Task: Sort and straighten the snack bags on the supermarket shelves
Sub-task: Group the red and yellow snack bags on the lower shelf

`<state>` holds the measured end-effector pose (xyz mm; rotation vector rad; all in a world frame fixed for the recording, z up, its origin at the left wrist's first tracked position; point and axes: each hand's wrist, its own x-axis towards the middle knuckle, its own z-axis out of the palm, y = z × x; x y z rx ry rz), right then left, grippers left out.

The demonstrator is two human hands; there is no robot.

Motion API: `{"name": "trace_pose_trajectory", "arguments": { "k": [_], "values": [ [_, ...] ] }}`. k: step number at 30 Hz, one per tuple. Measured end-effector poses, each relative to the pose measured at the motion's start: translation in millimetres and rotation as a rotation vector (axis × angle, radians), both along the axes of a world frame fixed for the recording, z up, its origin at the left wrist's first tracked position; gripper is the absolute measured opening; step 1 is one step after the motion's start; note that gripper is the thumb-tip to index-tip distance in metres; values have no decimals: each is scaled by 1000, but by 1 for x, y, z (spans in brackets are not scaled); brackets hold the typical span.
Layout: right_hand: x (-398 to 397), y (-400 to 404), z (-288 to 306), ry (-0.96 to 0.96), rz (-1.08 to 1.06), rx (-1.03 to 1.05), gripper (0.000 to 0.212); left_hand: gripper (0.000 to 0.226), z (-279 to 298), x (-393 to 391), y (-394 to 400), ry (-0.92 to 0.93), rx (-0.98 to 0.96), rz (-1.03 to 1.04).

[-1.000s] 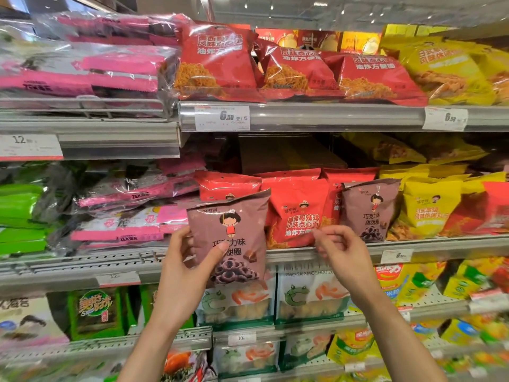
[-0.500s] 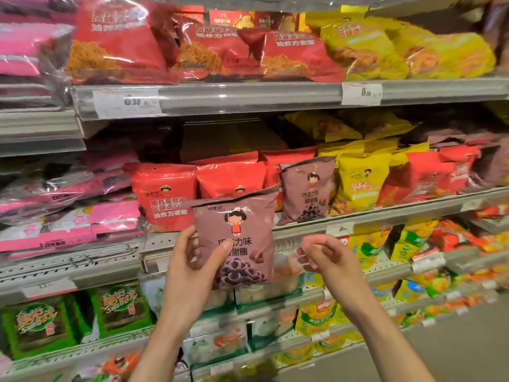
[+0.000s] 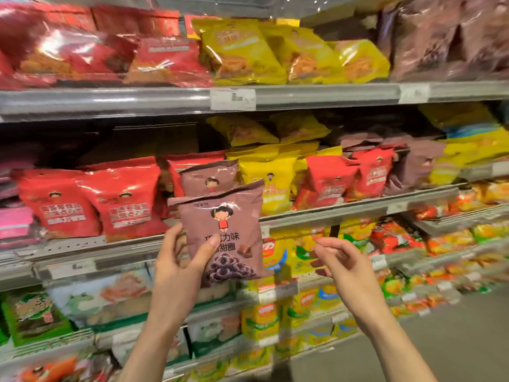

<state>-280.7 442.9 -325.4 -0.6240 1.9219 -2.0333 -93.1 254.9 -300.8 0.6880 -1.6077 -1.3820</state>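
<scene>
Far left, middle shelf (image 3: 358,209): pink packets (image 3: 16,221) stacked flat at the edge of view. Next along, two red bags (image 3: 91,205) stand upright side by side at the shelf front, cartoon figure and white label panel facing out. Right of them, a brown bag (image 3: 210,180) of the same brand stands on the shelf, its lower half hidden.

Centre: left hand (image 3: 179,263) grasps the brown snack bag (image 3: 224,230) in front of the middle shelf, clear of the shelf and not resting on it. Thumb lies across the front of the bag, fingers behind. Bag is roughly upright, top edge creased and tilted; print shows a cartoon girl in red and dark ring-shaped snacks.

Right hand (image 3: 341,260) is just beside the bag's right edge, not touching it; fingers loosely curled, nothing held.

Further right on the middle shelf: yellow bags (image 3: 275,186), then more red bags (image 3: 330,180), then brown bags (image 3: 418,161) behind, mixed together. Top shelf (image 3: 316,96): red, yellow and brown packs, left to right. Lower shelves: green, white and yellow packs, blurred.
</scene>
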Motion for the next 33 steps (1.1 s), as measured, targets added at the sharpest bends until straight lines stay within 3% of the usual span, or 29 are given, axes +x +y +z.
{"name": "trace_pose_trajectory", "arguments": {
  "k": [5, 20, 28, 33],
  "values": [
    [-42, 42, 1, -8, -32, -20, 13, 42, 7, -43, 29, -26, 3, -52],
    [-155, 96, 22, 11, -240, -17, 8, 57, 12, -200, 53, 110, -5, -284],
    [-218, 114, 20, 30, -233, -44, 10, 64, 9, -256, 78, 117, 59, -201],
    [-268, 130, 20, 41, -174, -53, 11, 49, 1, -285, 101, 98, 7, -75]
  ]
}}
